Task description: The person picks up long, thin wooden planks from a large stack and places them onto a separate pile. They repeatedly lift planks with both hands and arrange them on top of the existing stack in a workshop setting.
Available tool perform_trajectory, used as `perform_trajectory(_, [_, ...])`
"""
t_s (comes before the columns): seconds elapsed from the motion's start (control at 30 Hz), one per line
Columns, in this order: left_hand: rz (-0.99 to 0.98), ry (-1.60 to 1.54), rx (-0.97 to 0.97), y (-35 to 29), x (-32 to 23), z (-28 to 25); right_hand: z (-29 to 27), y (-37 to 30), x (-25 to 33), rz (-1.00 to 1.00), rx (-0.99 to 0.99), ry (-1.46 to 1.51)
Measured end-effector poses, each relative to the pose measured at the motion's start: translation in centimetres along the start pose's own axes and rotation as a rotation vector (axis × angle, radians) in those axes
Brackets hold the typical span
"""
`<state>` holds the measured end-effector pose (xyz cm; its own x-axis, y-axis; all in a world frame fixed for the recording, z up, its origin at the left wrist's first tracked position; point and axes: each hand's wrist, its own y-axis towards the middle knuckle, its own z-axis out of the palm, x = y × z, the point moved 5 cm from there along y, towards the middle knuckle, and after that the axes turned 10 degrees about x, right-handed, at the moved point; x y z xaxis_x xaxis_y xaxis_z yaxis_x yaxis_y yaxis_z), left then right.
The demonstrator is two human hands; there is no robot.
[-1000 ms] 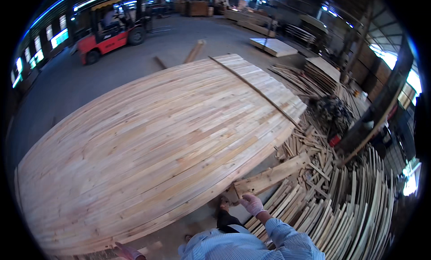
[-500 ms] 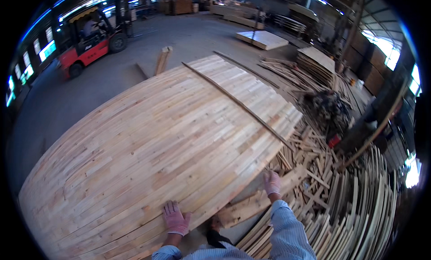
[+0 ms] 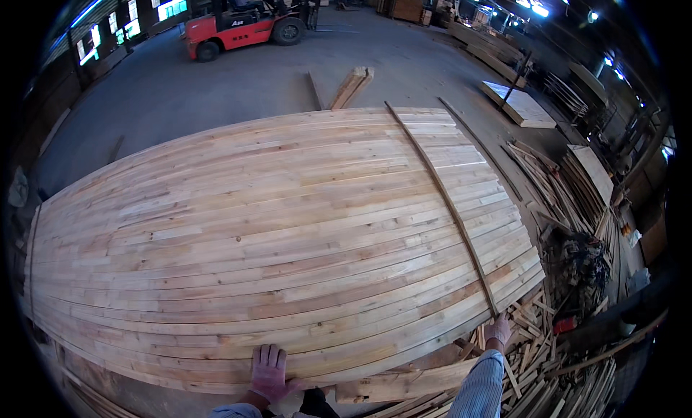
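Across goes the right hand (image 3: 497, 331): half a second ago it hung above the thick beam (image 3: 404, 384), and now it's out at the near end of the thin strip (image 3: 448, 200) lying across the panel of boards (image 3: 288, 230). Fingers meet the strip's tip, though whether they've closed on it, I can't tell. Over on the near edge, the left hand (image 3: 268, 373) lies palm down, fingers stretched out, gripping nothing. That panel spreads wide in front of the person, the strip crossing it toward its right end. Trouble spots? Any sideways tug at that one end could swing the strip askew or scrape it over the boards, since no hand is on its far end. Leaning too hard on the near edge might nudge boards apart, and a step right risks stumbling on those loose offcuts (image 3: 530, 324).
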<state>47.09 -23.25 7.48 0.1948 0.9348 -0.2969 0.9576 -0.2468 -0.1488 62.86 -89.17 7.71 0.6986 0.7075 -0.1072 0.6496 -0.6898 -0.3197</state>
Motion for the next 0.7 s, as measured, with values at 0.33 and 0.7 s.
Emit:
perform_trajectory(0.33, [-0.003,0.023,0.01,-1.0,0.3,-0.2,11.1,-9.5,-1.1,-0.261,0.031,0.543])
perform_trajectory(0.7, [-0.033,-0.189,-0.05,-6.0,3.8,1.4,22.7,-39.3,-3.7,-0.338,0.394,1.181])
